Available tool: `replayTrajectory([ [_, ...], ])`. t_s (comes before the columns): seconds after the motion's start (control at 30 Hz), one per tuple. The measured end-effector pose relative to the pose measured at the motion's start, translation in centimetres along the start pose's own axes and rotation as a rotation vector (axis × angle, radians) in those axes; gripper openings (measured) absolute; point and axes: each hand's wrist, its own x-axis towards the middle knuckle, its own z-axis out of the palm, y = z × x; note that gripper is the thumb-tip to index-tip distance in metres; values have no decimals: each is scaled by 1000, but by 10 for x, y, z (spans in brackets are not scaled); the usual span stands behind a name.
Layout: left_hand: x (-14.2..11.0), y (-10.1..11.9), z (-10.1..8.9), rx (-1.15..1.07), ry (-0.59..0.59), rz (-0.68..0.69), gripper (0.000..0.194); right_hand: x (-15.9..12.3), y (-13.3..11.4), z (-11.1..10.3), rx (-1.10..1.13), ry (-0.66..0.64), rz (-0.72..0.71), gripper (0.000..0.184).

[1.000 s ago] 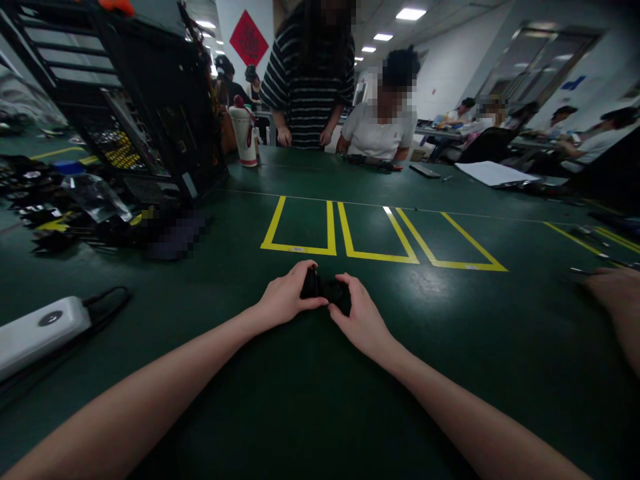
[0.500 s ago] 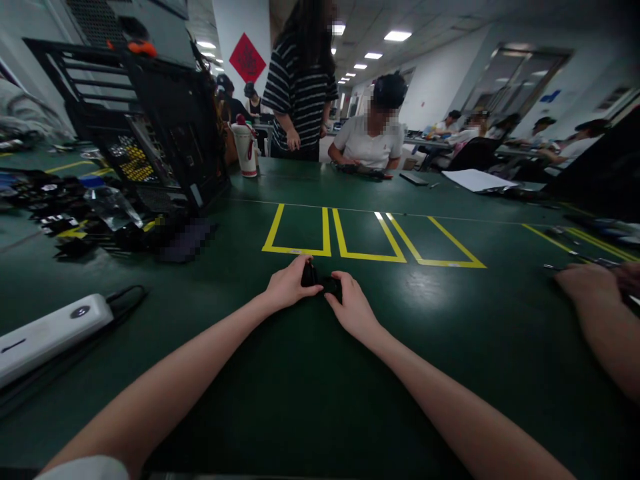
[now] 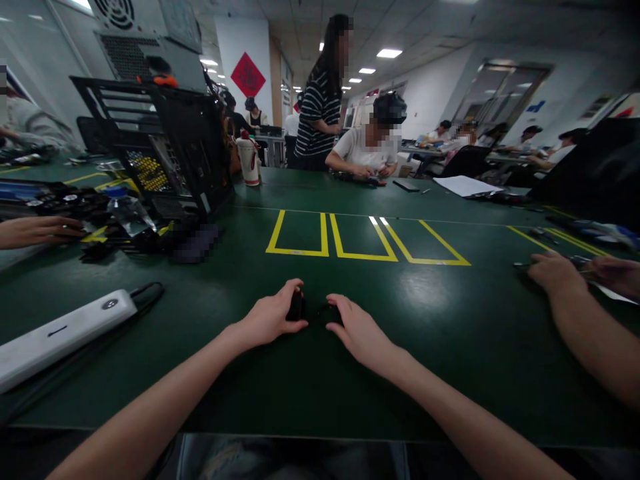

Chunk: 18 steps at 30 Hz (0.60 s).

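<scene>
My left hand is closed around a small black block-like part, thumb below and fingers above. Across a narrow gap, my right hand grips another small dark part between thumb and fingers. Both parts are held just over the dark green tabletop, apart from each other. Their exact kind cannot be made out, since the fingers cover much of them and they blend into the dark surface.
Yellow tape frames lie ahead of my hands. To the left are a white power strip, a black computer case, a bottle and a cup. Co-workers' hands work at the right, another at far left.
My hands have drawn apart, and the two black parts, close together before, now have a gap between them. The view has tilted and pulled back; a co-worker's hand has appeared at left.
</scene>
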Motion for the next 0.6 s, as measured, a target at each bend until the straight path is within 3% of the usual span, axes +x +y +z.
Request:
replayTrajectory([
  [0.17,-73,18,8,130,-119,100,64,-51,-51,12,137,-179,-48,48],
  [0.33,-113,20,17,165,-137,112,61,-73,-78,37,472,-101,38,50],
  [0.5,-131,7,29,133,-13,149,50,-76,-87,68,608,12,-45,62],
  [0.6,-140,-9,23,108,125,121,42,-78,-80,68,517,67,-126,61],
])
